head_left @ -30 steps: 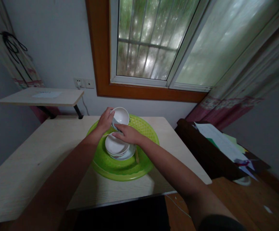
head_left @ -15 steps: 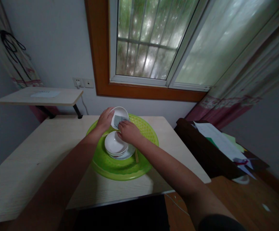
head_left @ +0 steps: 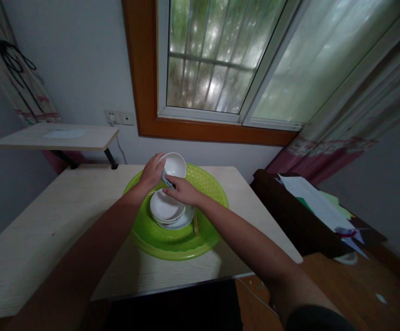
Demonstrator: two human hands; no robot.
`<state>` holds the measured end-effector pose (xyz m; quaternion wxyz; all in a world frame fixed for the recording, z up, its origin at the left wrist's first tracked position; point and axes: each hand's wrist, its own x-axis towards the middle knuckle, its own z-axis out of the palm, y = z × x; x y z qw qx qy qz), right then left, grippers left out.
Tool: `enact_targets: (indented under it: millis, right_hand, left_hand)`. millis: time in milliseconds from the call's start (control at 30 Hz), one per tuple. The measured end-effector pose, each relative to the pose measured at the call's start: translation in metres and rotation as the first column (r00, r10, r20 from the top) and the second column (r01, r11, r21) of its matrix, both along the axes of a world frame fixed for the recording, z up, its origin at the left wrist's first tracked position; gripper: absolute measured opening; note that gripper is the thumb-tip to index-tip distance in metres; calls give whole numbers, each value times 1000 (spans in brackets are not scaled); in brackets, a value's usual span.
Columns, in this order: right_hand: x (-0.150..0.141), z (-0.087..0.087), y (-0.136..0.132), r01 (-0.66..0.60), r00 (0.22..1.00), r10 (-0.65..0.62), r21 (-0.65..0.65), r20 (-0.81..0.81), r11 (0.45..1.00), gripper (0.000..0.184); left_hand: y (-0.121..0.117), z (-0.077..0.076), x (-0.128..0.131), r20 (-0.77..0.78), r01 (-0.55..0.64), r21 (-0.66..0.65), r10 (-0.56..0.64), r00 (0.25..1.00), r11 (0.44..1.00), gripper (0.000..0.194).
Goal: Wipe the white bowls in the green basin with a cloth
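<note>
A white bowl [head_left: 176, 164], tilted with its inside toward me, is gripped at its left rim by my left hand [head_left: 151, 172]. My right hand [head_left: 183, 189] is closed on a grey cloth [head_left: 167, 179], which is folded over the bowl's lower left rim. Just below, a stack of white bowls [head_left: 167, 206] rests on a white plate [head_left: 182, 220] in a round green basin [head_left: 175, 253]. To the right of the stack lie wooden chopsticks [head_left: 196, 224], partly hidden by the plate and my forearm.
The basin stands on a pale wooden table [head_left: 93, 211]. A raised shelf [head_left: 55, 137] with a sheet of paper is at the back left. Behind is a window [head_left: 214, 64]; to the right, papers [head_left: 310, 197] lie on a dark piece of furniture.
My right hand has drawn the cloth from inside the bowl to its lower left rim. The bowl has shifted slightly right, and its inside is now uncovered.
</note>
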<state>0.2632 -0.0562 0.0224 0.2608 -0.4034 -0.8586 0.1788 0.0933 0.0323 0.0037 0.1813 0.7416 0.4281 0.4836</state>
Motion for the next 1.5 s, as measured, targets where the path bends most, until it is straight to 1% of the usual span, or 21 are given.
enact_targets:
  millis: [67,133,200,333,400,433,500,567,633,700,767,833,900,967,1067,1133,1200,1267,1333,1400,1500]
  right_hand:
    - [2,1,-1,29,988,-37,60,148,998,40]
    - [4,2,-2,63,956,-100,138,277,988,42]
    - [5,1,-3,90,915,-169,222,365,971,47]
    - [4,-3,-2,121,847,-300,390,439,913,47]
    - [3,-4,-3,128,831,-335,433,445,892,45]
    - [3,-4,-3,126,830,-336,436,445,891,45]
    - [1,-4,-5,115,840,-306,404,449,907,42]
    - [-1,-3,-6,104,860,-254,335,442,936,41]
    - [-2,-1,-6,105,896,-203,254,396,961,42]
    - [-2,0,-5,87,944,-138,176,300,981,44]
    - [-2,0,-3,44,984,-61,102,168,994,47]
    - [-2,0,-1,8,999,-10,39,53,999,50]
    - [-2,0,1,4,1000,-4,6,5,1000,48]
    - [-1,0,1,18,999,-19,24,39,1000,41]
    - [1,1,1,56,980,-77,114,184,992,38]
    - [3,3,0,100,944,-149,177,295,979,39]
    - [4,5,-1,129,900,-216,242,378,962,36]
    - [6,7,-2,127,872,-255,309,418,943,31]
    - [6,8,-3,117,862,-272,354,428,928,28]
    - [5,7,-4,108,860,-266,355,436,928,28]
    - [4,5,-5,95,868,-231,309,440,946,34]
  left_hand:
    - [1,-2,0,-16,-4,0,4,1000,1000,49]
    - [2,-4,-1,-27,-15,3,15,1000,1000,48]
    - [4,-6,-1,-30,-28,6,28,999,1000,48]
    - [5,-5,-1,-26,-37,11,37,999,999,47]
    - [4,-3,-1,-19,-36,15,36,999,999,45]
    - [3,-2,-1,-15,-36,16,36,999,999,45]
    - [1,-1,-1,-13,-38,14,38,999,999,44]
    - [-1,1,-1,-22,-44,1,44,999,999,44]
    - [-4,3,-1,-28,-52,-21,51,998,998,43]
    - [-6,5,-1,-19,-61,-38,61,998,997,41]
    - [-8,7,0,-5,-63,-48,62,998,997,41]
    - [-9,9,1,3,-49,-51,49,999,998,42]
    - [-9,9,1,3,-35,-53,35,999,998,43]
    - [-7,7,1,-3,-34,-49,34,999,998,45]
    - [-4,4,0,-6,-40,-26,40,999,999,46]
    - [-2,3,-1,-5,-44,-20,44,999,999,45]
    - [-2,3,-1,0,-49,-29,49,999,998,45]
    - [-2,4,-1,14,-49,-42,49,999,998,47]
    - [-3,6,-1,30,-42,-49,43,999,998,48]
    - [-4,7,-1,35,-41,-48,43,998,998,49]
    - [-4,7,-2,31,-51,-44,52,998,998,48]
